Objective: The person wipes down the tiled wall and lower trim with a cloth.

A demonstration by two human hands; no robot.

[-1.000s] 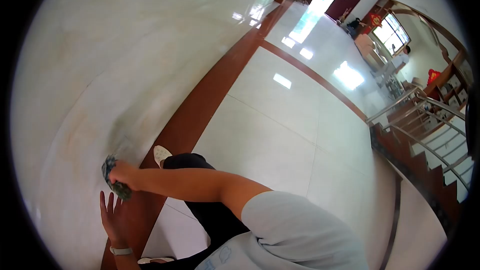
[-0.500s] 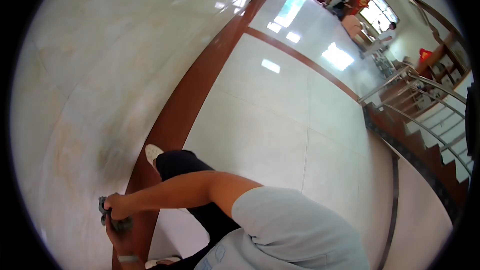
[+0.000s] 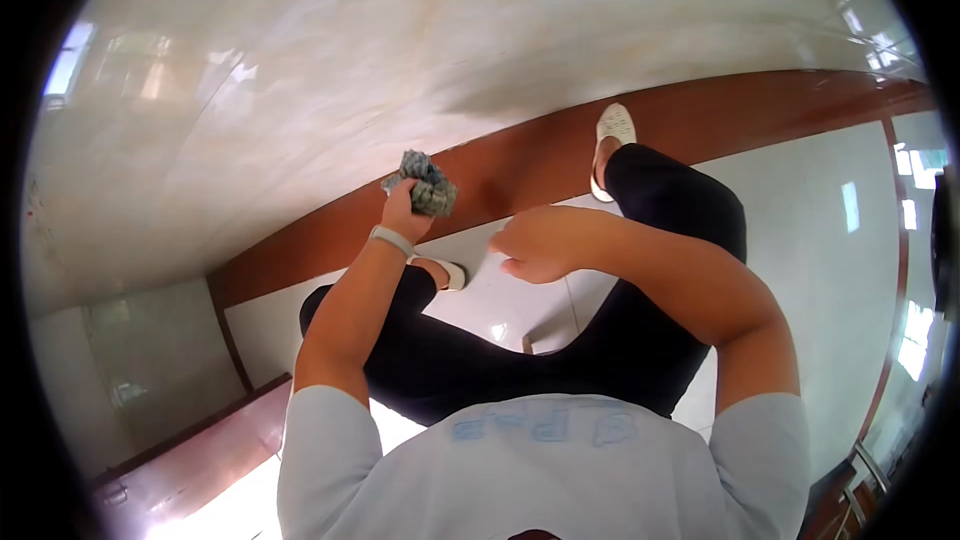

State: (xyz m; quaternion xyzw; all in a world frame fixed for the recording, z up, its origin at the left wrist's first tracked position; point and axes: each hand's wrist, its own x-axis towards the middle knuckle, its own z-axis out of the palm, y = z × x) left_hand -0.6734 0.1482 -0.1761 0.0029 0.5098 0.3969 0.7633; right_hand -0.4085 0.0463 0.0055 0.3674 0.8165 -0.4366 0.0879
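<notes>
My left hand (image 3: 405, 212) is closed around a crumpled grey-green cloth (image 3: 432, 192), with bunched folds sticking out past the fingers. It is held near the pale marbled wall (image 3: 300, 70), above the brown floor border. A light band circles my left wrist. To the right, my right hand (image 3: 540, 245) hangs in front of my knees, holding nothing. Its fingers are loosely bent and the thumb stands apart from them.
Brown border tiles (image 3: 690, 125) run along the wall's foot. My white shoes (image 3: 617, 125) stand on or beside them. Glossy white floor tiles (image 3: 810, 200) lie to the right. A dark reddish wooden piece (image 3: 215, 445) is at lower left, metal railing (image 3: 868, 470) at lower right.
My view has swung from the hall and stairs to the wall and my legs. Both hands were together at the cloth; my right hand has come away, leaving it in the left.
</notes>
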